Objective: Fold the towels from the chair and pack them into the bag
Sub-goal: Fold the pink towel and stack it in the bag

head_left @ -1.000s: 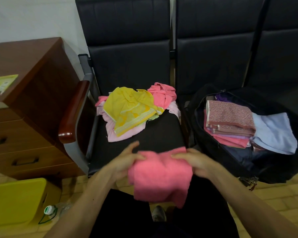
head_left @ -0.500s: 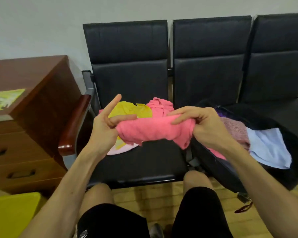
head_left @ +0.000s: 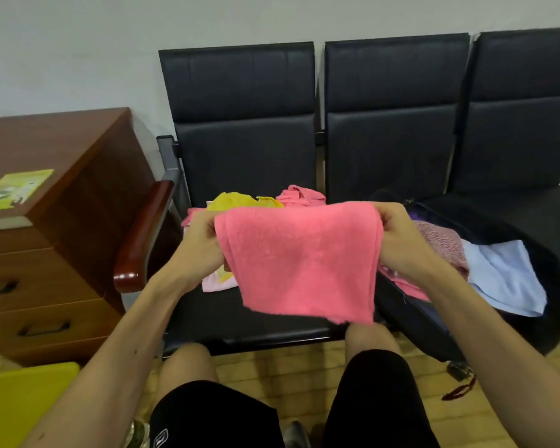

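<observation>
Pink terry towel [head_left: 301, 260] is held up in the air over the front of the chair seat [head_left: 240, 318], above the person's knees. It's folded over at the top, w/ a fuzzy looped nap, approx rectangular; the lower edge hangs loose & is uneven at the R corner. Left hand [head_left: 201, 244] pinches the top-left corner, fingers curled round the layered edge. Right hand [head_left: 398, 234] grips the top-right corner the same way. Cloth is stretched flat btwn the two hands.

Behind it on the seat is an unfolded pile: a crumpled yellow towel [head_left: 236, 202], a bunched pink cloth [head_left: 299, 195], and a pale pink cloth [head_left: 215, 282] lying flat under them, showing below the left hand. Chair is smooth black leatherette w/ panel seams, one of three joined in a row. Its glossy red-brown wooden armrest [head_left: 143, 234] has a rounded end.

On the next seat to the R sits a soft black bag [head_left: 434, 328], open & slumped. Inside is a folded speckled mauve towel [head_left: 440, 240], partly hidden by the right wrist. A smooth, flat light blue towel [head_left: 505, 273] lies just beside it.

On the L is a brown wood desk [head_left: 78, 150] w/ drawers & dark recessed handles, and a green-yellow card [head_left: 17, 189] flat on top. A yellow box [head_left: 20, 405] sits in the bottom-left corner. The floor [head_left: 304, 373] is light wood blocks.
</observation>
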